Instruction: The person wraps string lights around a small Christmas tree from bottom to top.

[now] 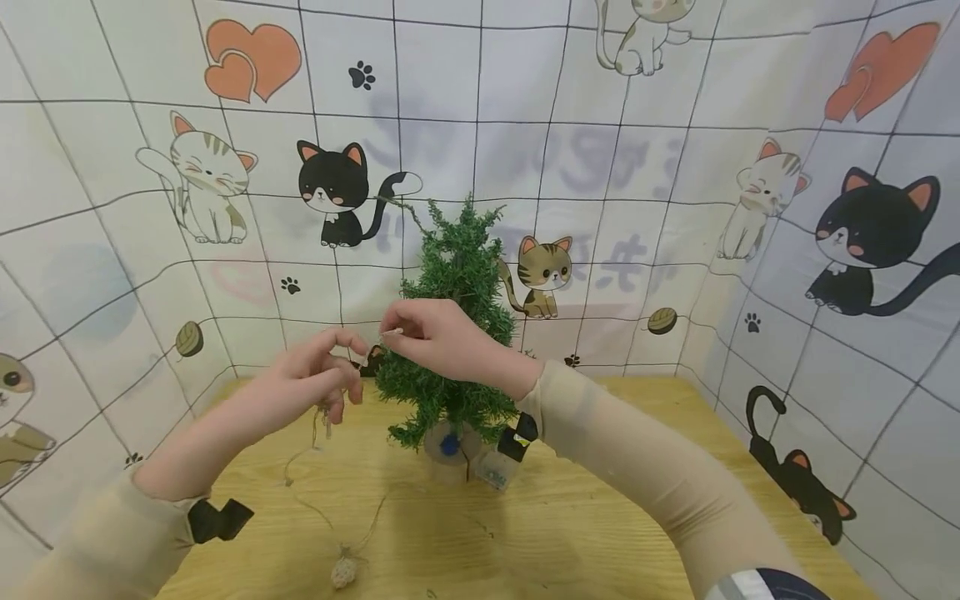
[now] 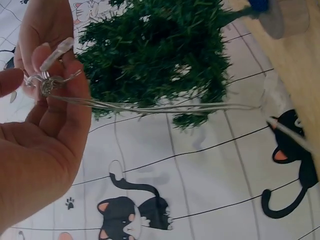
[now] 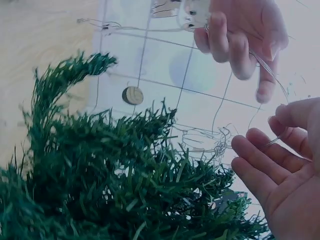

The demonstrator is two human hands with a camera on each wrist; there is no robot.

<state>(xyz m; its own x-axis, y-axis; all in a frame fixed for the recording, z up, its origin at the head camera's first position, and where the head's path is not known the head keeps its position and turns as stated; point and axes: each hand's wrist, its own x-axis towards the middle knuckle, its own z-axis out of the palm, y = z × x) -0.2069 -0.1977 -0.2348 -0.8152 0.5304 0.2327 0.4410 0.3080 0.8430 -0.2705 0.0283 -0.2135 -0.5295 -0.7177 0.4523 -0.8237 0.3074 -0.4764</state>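
A string of fairy lights [image 2: 45, 84] on thin pale wire runs between the hands, in front of a small artificial Christmas tree [image 1: 457, 267]. My left hand [image 1: 318, 375] holds part of the wire in curled fingers, left of the tree; strands hang from it towards the table. In the left wrist view a knotted bundle with a clear bulb [image 2: 59, 52] shows at the fingers. My right hand [image 1: 442, 342], before the branches, pinches the wire between thumb and fingers. In the right wrist view the wire [image 3: 270, 70] stretches from the left hand to the right fingertips.
The loose wire trails over the wooden table [image 1: 600, 517] to a pale, ball-like piece [image 1: 343, 571] near the front. Beside the tree's round base [image 1: 450, 467] is a small translucent object [image 1: 493, 469]. A cat-patterned cloth [image 1: 465, 100] encloses the back and sides.
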